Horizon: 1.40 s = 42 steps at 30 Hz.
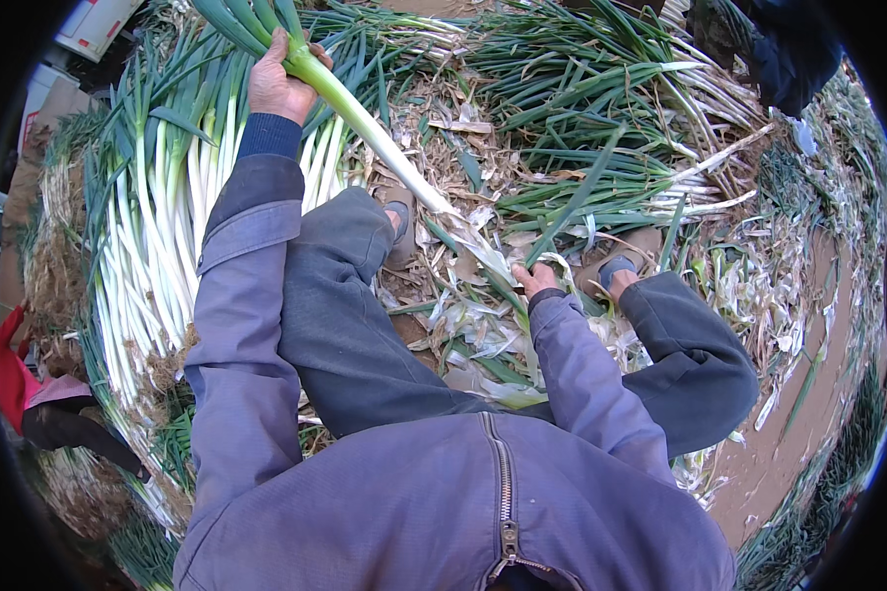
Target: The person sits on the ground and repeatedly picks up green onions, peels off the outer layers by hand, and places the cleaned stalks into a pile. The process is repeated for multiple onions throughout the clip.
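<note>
My left hand (282, 83) grips a large Welsh onion (373, 137) where its green leaves meet the pale stem. The stalk slants down to the right, its white end over the litter between my legs. Down by that lower end, my right hand (538, 278) is closed on stripped outer leaves (580, 196). A whitish strip of skin (491, 255) runs from the stalk's end towards this hand; whether it is still joined to the stalk is hard to tell. The roots of the held onion cannot be made out.
Clean white-stemmed onions (155, 221) lie in a row at left. Ahead on the right is a heap of unpeeled onions (584, 96). Peeled skins (473, 332) and dry leaves cover the ground between my feet. One person in red (15, 377) is at far left; dark clothing (794, 52) shows upper right.
</note>
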### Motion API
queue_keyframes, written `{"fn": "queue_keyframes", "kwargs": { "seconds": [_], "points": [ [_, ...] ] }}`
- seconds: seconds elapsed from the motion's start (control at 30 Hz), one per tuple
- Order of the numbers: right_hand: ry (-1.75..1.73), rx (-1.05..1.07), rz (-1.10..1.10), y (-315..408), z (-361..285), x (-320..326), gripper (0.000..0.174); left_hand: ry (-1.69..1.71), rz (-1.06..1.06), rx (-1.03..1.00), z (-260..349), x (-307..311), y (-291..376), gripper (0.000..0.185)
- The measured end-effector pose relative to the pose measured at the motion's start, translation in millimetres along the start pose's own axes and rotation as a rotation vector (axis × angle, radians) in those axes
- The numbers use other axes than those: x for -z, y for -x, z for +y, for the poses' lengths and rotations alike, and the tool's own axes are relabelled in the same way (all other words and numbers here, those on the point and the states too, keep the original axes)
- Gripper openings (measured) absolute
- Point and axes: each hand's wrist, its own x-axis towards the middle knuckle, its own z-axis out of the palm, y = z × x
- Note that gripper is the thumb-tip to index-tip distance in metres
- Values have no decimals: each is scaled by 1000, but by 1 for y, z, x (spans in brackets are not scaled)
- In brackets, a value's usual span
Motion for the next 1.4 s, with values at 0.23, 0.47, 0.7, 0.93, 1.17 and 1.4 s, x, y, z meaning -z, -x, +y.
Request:
{"fn": "queue_keyframes", "kwargs": {
  "seconds": [0.23, 0.47, 0.7, 0.93, 1.17, 1.4],
  "points": [
    [424, 367, 188, 21, -134, 16, 69, -22, -26, -28, 12, 17, -6, 31],
    [376, 386, -340, 13, -186, -10, 47, 13, -16, -84, 16, 1, -5, 37],
    [96, 679, -288, -3, -245, -29, 49, -341, 14, 128, -47, -23, 44, 28],
    [8, 660, -275, 13, -251, -43, 55, -301, 5, 247, -48, 2, 10, 20],
    [-127, 666, -208, 40, -245, -28, 47, -306, -66, 325, -55, -21, 13, 22],
    [76, 464, -309, 118, -204, 15, 23, -231, -172, 269, -38, -20, -15, 20]
  ]
}}
